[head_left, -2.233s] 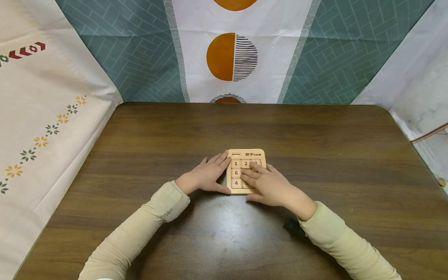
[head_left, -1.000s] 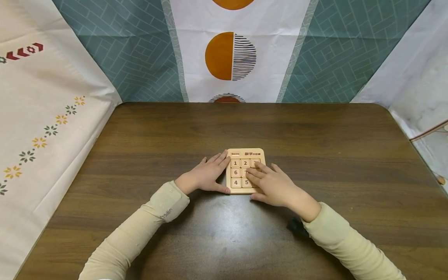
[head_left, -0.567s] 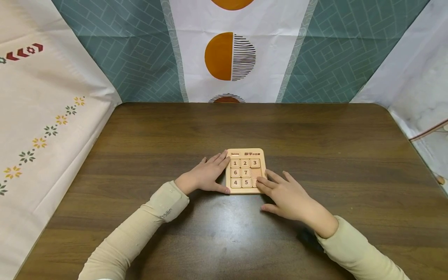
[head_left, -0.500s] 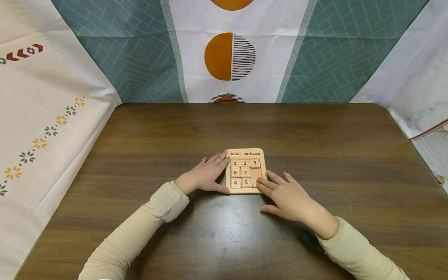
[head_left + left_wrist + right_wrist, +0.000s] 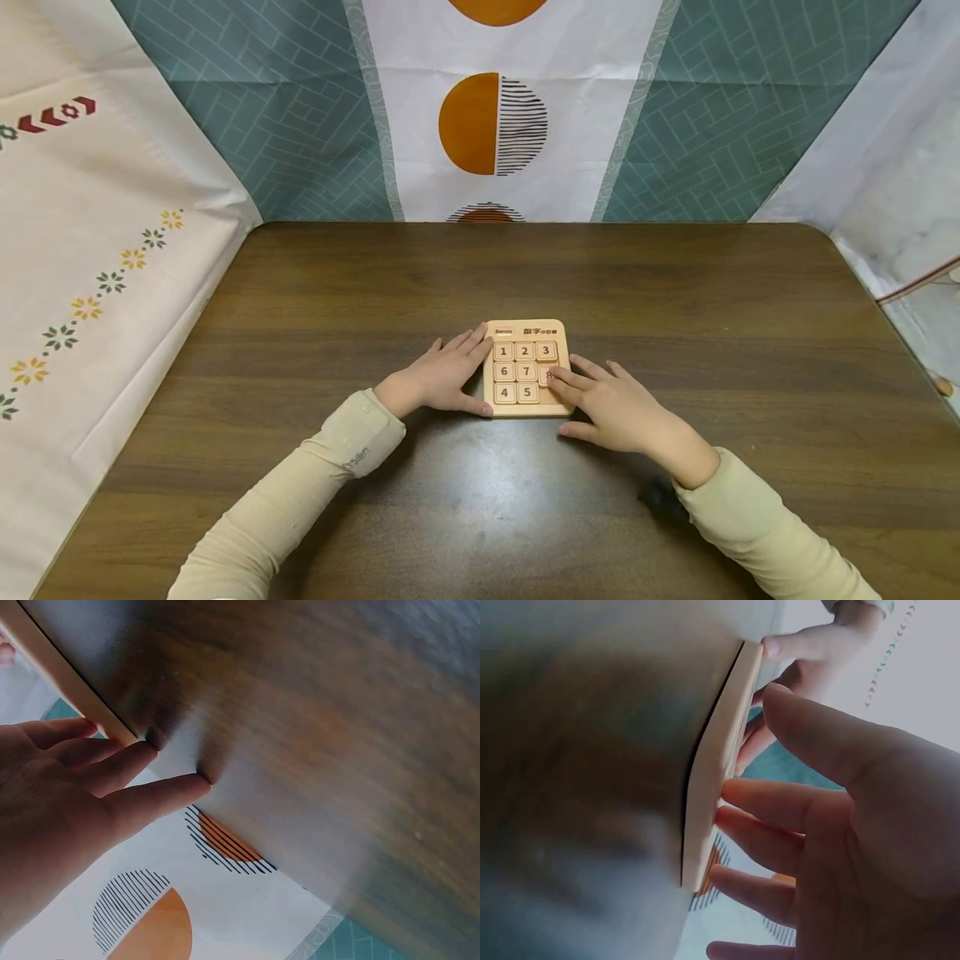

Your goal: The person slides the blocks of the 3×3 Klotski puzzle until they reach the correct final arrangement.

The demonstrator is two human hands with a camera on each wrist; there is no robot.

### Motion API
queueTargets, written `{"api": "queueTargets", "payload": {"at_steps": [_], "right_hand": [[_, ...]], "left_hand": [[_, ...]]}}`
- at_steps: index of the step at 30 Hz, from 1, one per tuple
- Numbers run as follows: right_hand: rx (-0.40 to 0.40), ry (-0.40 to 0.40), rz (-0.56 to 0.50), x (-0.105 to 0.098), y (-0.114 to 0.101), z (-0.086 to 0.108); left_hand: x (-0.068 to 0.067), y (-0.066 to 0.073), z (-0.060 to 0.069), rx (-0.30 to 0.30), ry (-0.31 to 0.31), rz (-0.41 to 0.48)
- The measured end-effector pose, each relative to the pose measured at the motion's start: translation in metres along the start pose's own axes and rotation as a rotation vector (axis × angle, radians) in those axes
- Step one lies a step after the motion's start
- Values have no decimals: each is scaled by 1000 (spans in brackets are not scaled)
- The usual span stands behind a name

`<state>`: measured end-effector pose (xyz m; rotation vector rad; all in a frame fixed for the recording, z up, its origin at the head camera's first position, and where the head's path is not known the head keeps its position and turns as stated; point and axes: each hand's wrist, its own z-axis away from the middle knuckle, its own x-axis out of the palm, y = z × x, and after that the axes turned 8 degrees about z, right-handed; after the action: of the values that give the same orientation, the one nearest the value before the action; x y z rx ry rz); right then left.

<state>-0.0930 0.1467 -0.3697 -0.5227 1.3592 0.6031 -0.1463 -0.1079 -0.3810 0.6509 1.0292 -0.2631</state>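
Observation:
A wooden number slide puzzle (image 5: 504, 411) lies flat on the table in the head view. Its top row reads 1, 2, 3 and its middle row starts with 6 and 7. Below stand tiles 4 and 5, with a bare slot at the lower right. My right hand (image 5: 618, 410) touches the 8 tile (image 5: 547, 377) in the middle right slot, its fingertips partly covering it. Along the board's left edge my left hand (image 5: 442, 379) rests with fingers straight and thumb at the near corner. In the right wrist view the board's side (image 5: 709, 787) shows beyond the spread fingers.
The puzzle lies on a brown wood-grain table (image 5: 375, 275). Behind it hangs a teal and white patterned cloth (image 5: 420, 50), and an embroidered pale cloth (image 5: 112, 192) hangs at the left. A dark object (image 5: 662, 500) is under the right wrist.
The 7 tile has come into the centre slot. Then the right hand moved to the lower right tile, and the 8 tile slid up one slot. The left hand stays in place.

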Motion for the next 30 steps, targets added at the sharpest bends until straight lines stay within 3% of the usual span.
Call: {"api": "queueTargets", "payload": {"at_steps": [11,21,30], "right_hand": [[-3,-18,-22,0,1,-4],[-107,4,-30,0,-18,-4],[-101,1,-47,2,-13,1]], "left_hand": [[1,-1,-1,-6,1,2],[0,-1,-1,0,3,-2],[1,-1,-1,-7,0,-8]]}}
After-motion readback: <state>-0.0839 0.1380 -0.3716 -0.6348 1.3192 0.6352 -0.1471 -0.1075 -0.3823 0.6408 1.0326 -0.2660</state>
